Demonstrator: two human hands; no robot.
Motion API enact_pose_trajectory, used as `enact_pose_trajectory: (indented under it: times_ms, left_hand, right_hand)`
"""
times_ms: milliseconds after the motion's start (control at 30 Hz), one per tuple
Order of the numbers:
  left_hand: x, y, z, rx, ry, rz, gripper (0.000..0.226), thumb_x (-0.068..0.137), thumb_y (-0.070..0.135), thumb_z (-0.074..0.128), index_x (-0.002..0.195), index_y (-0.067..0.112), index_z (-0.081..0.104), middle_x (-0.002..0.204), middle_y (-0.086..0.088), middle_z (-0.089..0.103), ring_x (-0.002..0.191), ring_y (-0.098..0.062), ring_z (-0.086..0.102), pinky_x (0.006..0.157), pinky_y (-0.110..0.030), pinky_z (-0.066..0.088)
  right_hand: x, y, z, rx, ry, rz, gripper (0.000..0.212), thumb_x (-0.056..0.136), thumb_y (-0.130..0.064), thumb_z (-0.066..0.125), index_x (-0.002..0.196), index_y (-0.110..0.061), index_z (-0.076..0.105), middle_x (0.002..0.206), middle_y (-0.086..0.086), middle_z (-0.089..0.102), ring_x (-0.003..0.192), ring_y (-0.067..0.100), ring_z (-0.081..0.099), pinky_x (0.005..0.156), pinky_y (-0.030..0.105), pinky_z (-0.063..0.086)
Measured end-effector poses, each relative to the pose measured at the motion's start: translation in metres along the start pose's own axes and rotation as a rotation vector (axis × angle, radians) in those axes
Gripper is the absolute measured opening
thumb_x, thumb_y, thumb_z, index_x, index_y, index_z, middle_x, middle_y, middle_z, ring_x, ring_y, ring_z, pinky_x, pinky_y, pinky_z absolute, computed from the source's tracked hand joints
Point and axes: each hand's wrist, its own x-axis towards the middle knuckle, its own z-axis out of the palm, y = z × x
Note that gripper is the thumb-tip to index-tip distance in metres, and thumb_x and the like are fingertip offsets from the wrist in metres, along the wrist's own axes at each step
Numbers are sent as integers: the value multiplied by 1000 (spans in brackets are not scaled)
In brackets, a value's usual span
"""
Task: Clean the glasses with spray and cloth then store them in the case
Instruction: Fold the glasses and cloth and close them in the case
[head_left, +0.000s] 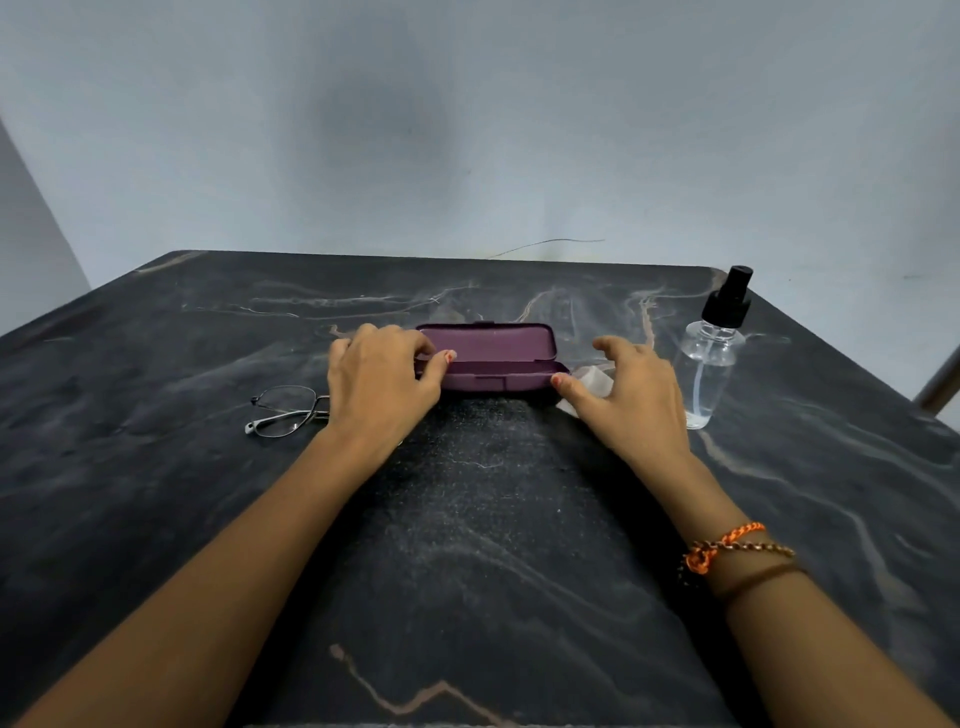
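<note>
Left hand (382, 387) hides half the glasses (283, 413). Right hand (631, 395), blurred, covers most of the cloth (592, 376). Case (493, 345) base interior is out of sight.

One wide-angle view from a camera worn on the person's head. It faces forward and tilts down across a dark marbled table (182, 493) toward a pale wall (467, 130) behind. Both forearms (234, 571) enter from the bottom corners; the left hand (379, 384) and right hand (641, 400) flank the case (493, 345), near mid-frame.

Purple case (488, 358); black marbled table (493, 545).
</note>
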Motion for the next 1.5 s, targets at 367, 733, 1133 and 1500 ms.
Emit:
enact_pose_trajectory:
  times_ms: [367, 733, 1133, 1500]
  left_hand:
    - [-12, 21, -17, -235, 132, 333, 13, 79, 14, 63, 77, 6, 72, 61, -7, 68, 52, -22, 57, 48, -25, 44]
    - [-15, 25, -10, -478, 95, 275, 9, 79, 8, 66, 84, 7, 73, 72, -7, 73, 59, -16, 65, 57, -25, 53]
    - [-19, 36, -7, -1078, -156, -227, 12, 84, 12, 62, 84, 21, 68, 79, -2, 70, 68, -7, 65, 50, -17, 50]
    - [-22, 43, -10, -1325, -389, -292, 7, 83, 7, 62, 82, 9, 69, 64, 5, 70, 60, -2, 63, 49, -13, 49]
  right_hand:
    - [-7, 0, -4, -38, -65, 97, 33, 86, -12, 50, 117, 0, 51, 117, 21, 60, 112, 36, 51, 90, 41, 42]
    - [-7, -3, -9, 182, 226, -38, 33, 84, -7, 53, 118, -5, 54, 108, 15, 62, 98, 26, 58, 82, 30, 44]
    - [-21, -33, -5, 1156, 240, 108, 14, 85, -2, 58, 87, -16, 59, 84, -3, 62, 77, 5, 59, 73, 25, 51]
    - [-23, -36, -2, 1277, 103, 144, 9, 84, -6, 60, 84, -15, 59, 80, 1, 63, 72, 8, 60, 63, 17, 51]
